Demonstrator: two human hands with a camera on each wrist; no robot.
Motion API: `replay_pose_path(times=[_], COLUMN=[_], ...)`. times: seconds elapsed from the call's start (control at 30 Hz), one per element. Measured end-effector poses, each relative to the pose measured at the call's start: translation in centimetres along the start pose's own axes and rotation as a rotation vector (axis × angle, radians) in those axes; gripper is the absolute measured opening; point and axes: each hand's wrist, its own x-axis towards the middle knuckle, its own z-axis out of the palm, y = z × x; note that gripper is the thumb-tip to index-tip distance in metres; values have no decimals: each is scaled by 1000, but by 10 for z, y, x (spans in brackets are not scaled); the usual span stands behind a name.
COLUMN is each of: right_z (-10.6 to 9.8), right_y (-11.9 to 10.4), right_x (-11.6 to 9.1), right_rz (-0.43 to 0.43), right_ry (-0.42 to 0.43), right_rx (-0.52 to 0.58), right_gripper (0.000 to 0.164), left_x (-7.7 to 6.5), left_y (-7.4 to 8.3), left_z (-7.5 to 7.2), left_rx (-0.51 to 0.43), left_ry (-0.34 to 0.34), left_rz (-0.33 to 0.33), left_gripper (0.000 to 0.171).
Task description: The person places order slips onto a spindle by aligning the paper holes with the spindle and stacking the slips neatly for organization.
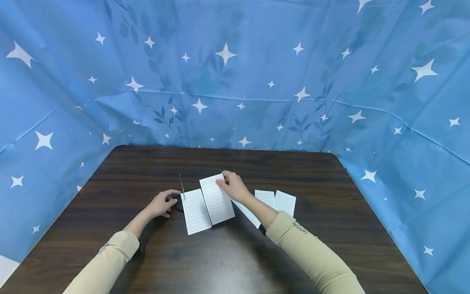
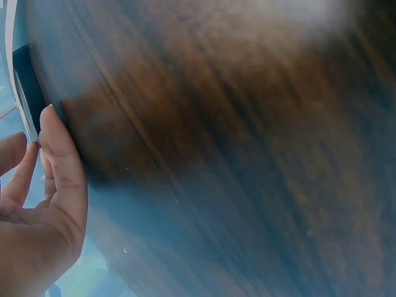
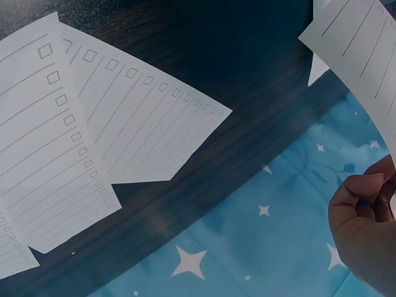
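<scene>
In the head view my left hand (image 1: 160, 203) holds the edge of the round black base (image 1: 179, 203) of a paper spike, whose thin rod (image 1: 181, 184) stands up from it. The left wrist view shows the fingertips at that base (image 2: 30, 80). One lined checklist sheet (image 1: 196, 212) sits at the rod by its upper left corner. My right hand (image 1: 235, 187) pinches a second lined sheet (image 1: 217, 200) by its upper right corner, raised and tilted just right of the first. This sheet (image 3: 365, 49) also shows in the right wrist view, its far part cut off.
More loose sheets lie right of the spike: one partly under the right forearm (image 1: 249, 213), one behind it (image 1: 264, 197) and one at the far right (image 1: 286, 202). Checkboxes line these sheets (image 3: 148, 117). A blue star-patterned cloth (image 1: 235, 81) hangs behind the dark wooden table (image 1: 312, 175).
</scene>
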Motion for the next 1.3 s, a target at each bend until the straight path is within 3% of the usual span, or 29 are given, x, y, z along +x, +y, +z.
replay_pose_path(times=[0.37, 0.57, 0.73, 0.97, 1.3], right_z=[1, 0, 1, 14, 29], right_y=[-1, -10, -21, -36, -48], right_x=[2, 10, 16, 27, 48], right_rz=[-18, -37, -62, -52, -64], right_ry=[-10, -22, -29, -60, -45], right_rx=[-1, -21, -39, -5, 38], right_gripper=[18, 19, 26, 28, 20], left_x=[2, 3, -1, -13, -18], left_y=[2, 1, 4, 28, 60], left_z=[-1, -5, -15, -28, -25], left_rx=[-14, -43, -109, -199, -287], left_ry=[-7, 16, 104, 302, 384], left_rz=[-11, 21, 70, 123, 128], left_gripper=[36, 39, 36, 36, 40])
